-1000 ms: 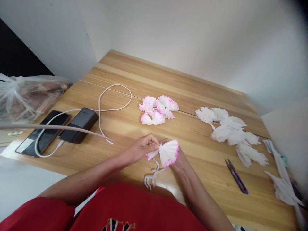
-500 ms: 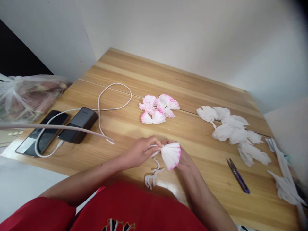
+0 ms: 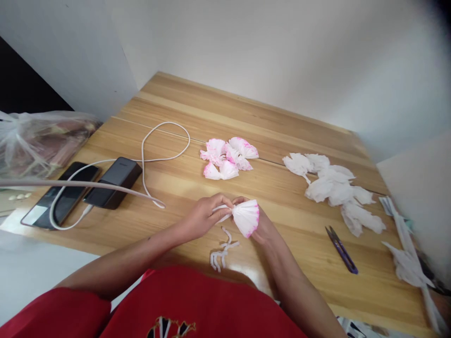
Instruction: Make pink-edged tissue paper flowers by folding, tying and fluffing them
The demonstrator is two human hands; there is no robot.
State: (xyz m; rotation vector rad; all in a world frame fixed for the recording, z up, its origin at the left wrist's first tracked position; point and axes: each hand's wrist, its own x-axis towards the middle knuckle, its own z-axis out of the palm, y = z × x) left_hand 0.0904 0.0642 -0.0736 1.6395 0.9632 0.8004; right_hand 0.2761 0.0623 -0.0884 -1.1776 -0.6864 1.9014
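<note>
A pleated white tissue-paper bow with a pink edge [image 3: 247, 218] is held between my hands above the table. The fingertips of my left hand [image 3: 204, 217] pinch its gathered middle, where a white strip shows between the fingers. Behind the fanned half lies my right hand [image 3: 260, 227], its fingers curled at the gathered part and mostly hidden by the paper. Several short white ties [image 3: 221, 253] lie on the table just below. Farther back rest several similar pink-edged tissue bows [image 3: 221, 170].
Plain white tissue bows [image 3: 329, 185] lie to the right, with purple-handled thread snips [image 3: 341, 249] nearer me. At left are a phone [image 3: 45, 202], a black power bank [image 3: 116, 180] and a looped white cable [image 3: 165, 160]. A plastic bag [image 3: 45, 145] sits beyond the left edge.
Both hands still hold the tissue bow at its gathered middle; it has tilted slightly upward. The whole view has shifted a little, and the things on the table lie as before.
</note>
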